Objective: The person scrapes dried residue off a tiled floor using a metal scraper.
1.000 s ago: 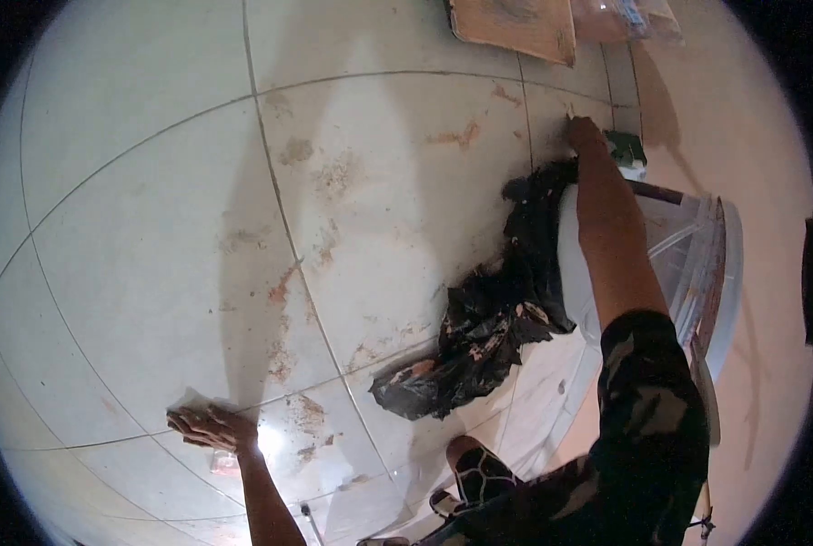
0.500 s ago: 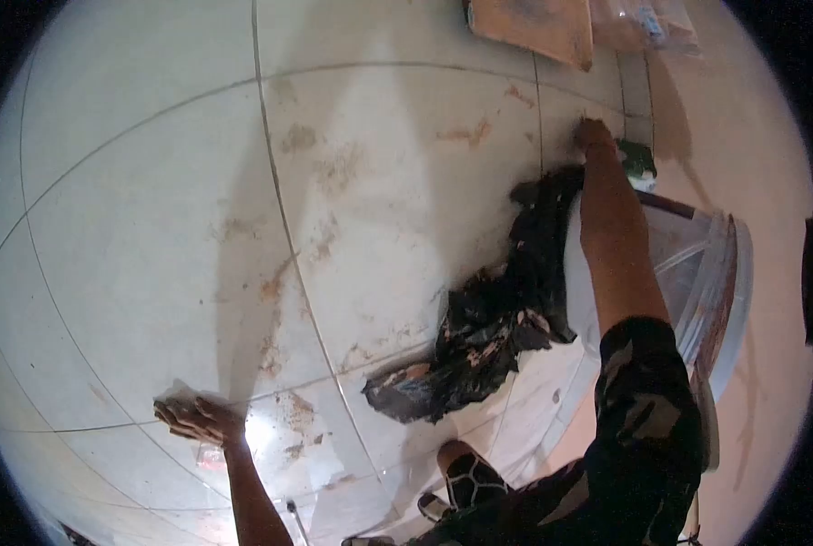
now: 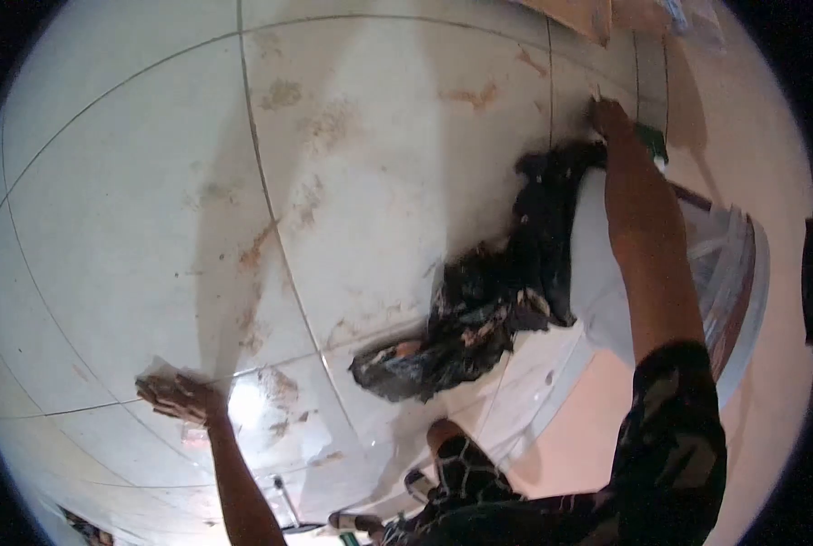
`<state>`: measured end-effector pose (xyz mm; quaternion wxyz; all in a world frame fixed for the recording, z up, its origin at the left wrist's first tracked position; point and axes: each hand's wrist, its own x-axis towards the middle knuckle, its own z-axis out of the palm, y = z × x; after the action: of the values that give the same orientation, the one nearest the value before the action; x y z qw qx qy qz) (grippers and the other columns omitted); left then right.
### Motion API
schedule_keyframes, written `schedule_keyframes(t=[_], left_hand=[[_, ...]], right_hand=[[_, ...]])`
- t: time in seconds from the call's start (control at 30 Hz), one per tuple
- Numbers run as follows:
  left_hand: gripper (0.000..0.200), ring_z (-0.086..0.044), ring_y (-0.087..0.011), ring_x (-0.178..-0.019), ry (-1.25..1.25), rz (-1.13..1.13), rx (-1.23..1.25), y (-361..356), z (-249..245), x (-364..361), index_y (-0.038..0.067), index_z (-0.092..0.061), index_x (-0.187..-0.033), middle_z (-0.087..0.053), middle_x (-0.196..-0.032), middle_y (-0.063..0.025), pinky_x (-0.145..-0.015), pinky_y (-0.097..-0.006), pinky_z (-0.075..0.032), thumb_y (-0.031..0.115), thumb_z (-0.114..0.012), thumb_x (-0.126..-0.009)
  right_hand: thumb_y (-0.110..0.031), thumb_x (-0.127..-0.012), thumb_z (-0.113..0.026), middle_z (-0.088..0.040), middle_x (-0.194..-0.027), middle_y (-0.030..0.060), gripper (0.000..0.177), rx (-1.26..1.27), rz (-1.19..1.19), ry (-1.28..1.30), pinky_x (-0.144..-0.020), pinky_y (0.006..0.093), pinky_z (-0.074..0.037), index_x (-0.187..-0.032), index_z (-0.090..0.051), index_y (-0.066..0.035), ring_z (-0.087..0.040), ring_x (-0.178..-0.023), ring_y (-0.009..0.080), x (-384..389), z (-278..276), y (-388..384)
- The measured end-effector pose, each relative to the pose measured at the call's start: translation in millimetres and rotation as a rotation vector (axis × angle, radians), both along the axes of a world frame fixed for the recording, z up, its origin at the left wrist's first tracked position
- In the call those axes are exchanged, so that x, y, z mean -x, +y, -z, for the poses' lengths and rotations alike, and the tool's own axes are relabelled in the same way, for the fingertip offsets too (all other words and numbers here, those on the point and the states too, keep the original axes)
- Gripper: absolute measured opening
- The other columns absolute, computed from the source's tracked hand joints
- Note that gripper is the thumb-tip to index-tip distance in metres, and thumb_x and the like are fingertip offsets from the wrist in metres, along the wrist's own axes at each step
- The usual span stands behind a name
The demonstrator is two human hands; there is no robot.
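Observation:
My left hand [image 3: 177, 398] is open, its fingers stretched out and palm towards the tiled floor [image 3: 352, 209]. A small pale red patch or wrapper [image 3: 194, 434] lies beside it. My right arm reaches past a whitish plastic tub [image 3: 597, 273]. At its end my right hand [image 3: 610, 119] looks closed, its fingers partly hidden in shadow. A small pale tip [image 3: 595, 92] shows at its fingers, too small to name. Just below that hand begins a crumpled, torn black plastic bag [image 3: 479, 318], spread over the tiles and soiled with brown bits.
Brown smears [image 3: 479, 96] and dirt mark the tiles. A cardboard piece [image 3: 575, 16] lies at the top, near clear plastic [image 3: 702, 23]. Something green [image 3: 651, 144] sits behind my right wrist, close to the wall [image 3: 743, 136]. My knee [image 3: 447, 437] is at the bottom.
The view has shifted, so the floor and bag appear higher and further left. My right hand has moved a little to the right relative to the floor. My left hand stays in place.

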<state>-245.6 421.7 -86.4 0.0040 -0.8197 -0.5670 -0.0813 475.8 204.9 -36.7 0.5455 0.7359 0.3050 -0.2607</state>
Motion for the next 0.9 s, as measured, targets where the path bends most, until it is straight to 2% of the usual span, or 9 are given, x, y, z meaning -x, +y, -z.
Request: schedule_keyframes(t=[0.07, 0.2, 0.27, 0.33, 0.43, 0.5, 0.67, 0.83, 0.9], left_hand=[[0.052, -0.024, -0.0364, -0.125, -0.031, -0.027, -0.059, 12, 7, -5, 0.000, -0.033, -0.127, -0.028, -0.134, -0.0213, -0.099, -0.0511, -0.018, 0.037, -0.033, -0.091], [0.057, -0.022, -0.0358, -0.125, -0.042, -0.063, 0.017, 6, -3, 8, 0.001, -0.031, -0.129, -0.027, -0.134, -0.0195, -0.099, -0.0504, -0.019, 0.043, -0.033, -0.090], [0.060, -0.021, -0.0355, -0.126, -0.038, -0.019, -0.012, 8, 0, 4, 0.001, -0.031, -0.129, -0.026, -0.135, -0.0198, -0.099, -0.0499, -0.019, 0.046, -0.032, -0.089], [0.060, -0.021, -0.0357, -0.126, -0.046, -0.025, -0.012, 10, 4, 8, 0.001, -0.031, -0.129, -0.025, -0.136, -0.0199, -0.099, -0.0496, -0.019, 0.047, -0.031, -0.089], [0.060, -0.022, -0.0348, -0.126, -0.011, -0.060, -0.013, 7, -2, -1, 0.004, -0.031, -0.129, -0.025, -0.137, -0.0177, -0.099, -0.0522, -0.017, 0.048, -0.028, -0.089], [0.059, -0.021, -0.0345, -0.127, -0.025, -0.061, -0.009, 7, 0, -1, 0.004, -0.031, -0.129, -0.025, -0.137, -0.0172, -0.099, -0.0529, -0.016, 0.048, -0.027, -0.089], [0.057, -0.020, -0.0337, -0.127, 0.018, -0.118, 0.028, 5, -2, 2, 0.005, -0.032, -0.128, -0.025, -0.137, -0.0161, -0.099, -0.0535, -0.015, 0.047, -0.029, -0.089], [0.056, -0.021, -0.0330, -0.127, -0.025, -0.010, 0.010, 7, 2, 9, 0.003, -0.030, -0.130, -0.026, -0.136, -0.0184, -0.101, -0.0500, -0.015, 0.042, -0.032, -0.090], [0.056, -0.022, -0.0333, -0.126, -0.013, -0.015, 0.012, 9, 2, 11, 0.003, -0.031, -0.130, -0.026, -0.136, -0.0187, -0.100, -0.0500, -0.016, 0.042, -0.033, -0.090]], right_hand=[[-0.012, -0.088, -0.035, -0.056, -0.105, 0.0208, 0.030, -0.134, 0.018, -0.086, -0.082, 0.0400, -0.047, -0.104, -0.054, 0.004, -0.056, -0.098, 0.0330, -38, 29, -42], [-0.013, -0.087, -0.036, -0.058, -0.098, 0.0214, 0.030, -0.282, 0.182, -0.193, -0.079, 0.0395, -0.049, -0.104, -0.054, 0.005, -0.057, -0.094, 0.0328, -13, 15, -16], [-0.013, -0.087, -0.036, -0.058, -0.098, 0.0218, 0.030, -0.307, 0.210, -0.227, -0.079, 0.0399, -0.049, -0.105, -0.054, 0.004, -0.058, -0.094, 0.0331, -38, 36, -14], [-0.013, -0.087, -0.037, -0.058, -0.099, 0.0222, 0.030, -0.309, 0.279, -0.259, -0.079, 0.0404, -0.049, -0.106, -0.054, 0.003, -0.058, -0.094, 0.0334, -52, 40, -46], [-0.014, -0.087, -0.038, -0.057, -0.101, 0.0225, 0.030, -0.012, 0.025, -0.070, -0.081, 0.0417, -0.048, -0.106, -0.054, 0.003, -0.056, -0.097, 0.0337, -49, 35, -58], [-0.014, -0.087, -0.037, -0.057, -0.104, 0.0223, 0.031, -0.457, 0.388, -0.330, -0.083, 0.0408, -0.047, -0.108, -0.053, 0.003, -0.056, -0.098, 0.0331, -17, 22, -20], [-0.016, -0.087, -0.036, -0.054, -0.110, 0.0214, 0.032, -0.408, 0.420, -0.343, -0.086, 0.0411, -0.045, -0.112, -0.054, -0.003, -0.055, -0.101, 0.0329, 8, 21, -10], [-0.017, -0.088, -0.036, -0.055, -0.111, 0.0182, 0.031, -0.580, 0.470, -0.458, -0.087, 0.0436, -0.045, -0.109, -0.057, -0.006, -0.054, -0.102, 0.0321, -46, 52, -26], [-0.017, -0.088, -0.036, -0.055, -0.111, 0.0171, 0.031, -0.395, 0.496, -0.315, -0.086, 0.0440, -0.045, -0.109, -0.057, -0.006, -0.055, -0.102, 0.0319, -89, 62, -52]])
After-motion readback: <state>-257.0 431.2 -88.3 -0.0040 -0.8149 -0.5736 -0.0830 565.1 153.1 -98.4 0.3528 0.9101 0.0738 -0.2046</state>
